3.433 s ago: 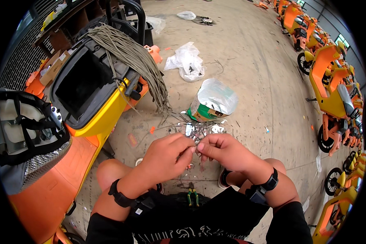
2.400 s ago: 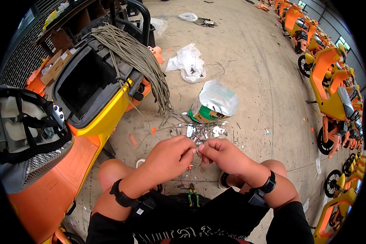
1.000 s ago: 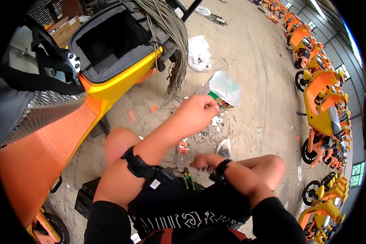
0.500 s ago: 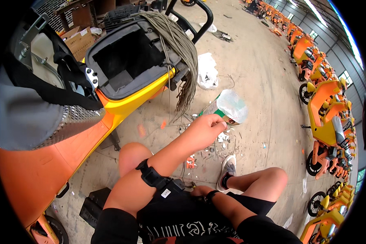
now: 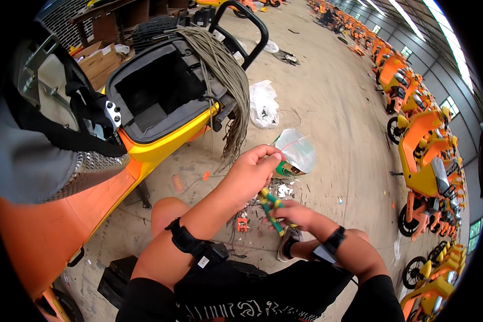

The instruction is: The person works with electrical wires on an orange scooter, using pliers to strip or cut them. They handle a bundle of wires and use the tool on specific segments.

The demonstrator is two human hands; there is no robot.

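My left hand (image 5: 258,167) is closed in a pinch, with a thin red wire (image 5: 292,144) sticking out past its fingertips. Below it, my right hand (image 5: 296,214) grips a hand tool with green and yellow handles that looks like pliers (image 5: 272,209). One end of the tool comes close under my left hand; its jaws are hard to make out. Just beyond my left fingers, a green-sided container with a whitish plastic top (image 5: 300,155) rests on the floor.
An orange and yellow scooter (image 5: 161,153) stands on my left, its seat compartment uncovered and a bundle of cords (image 5: 222,70) draped over it. Scraps and an orange piece (image 5: 242,224) litter the floor. A white plastic bag (image 5: 264,104) lies ahead. Rows of scooters (image 5: 421,155) line the right.
My right hand has come up from my lap and now shows the pliers beneath my left hand. The red wire is now plain to see at my left fingertips. The view has shifted slightly.
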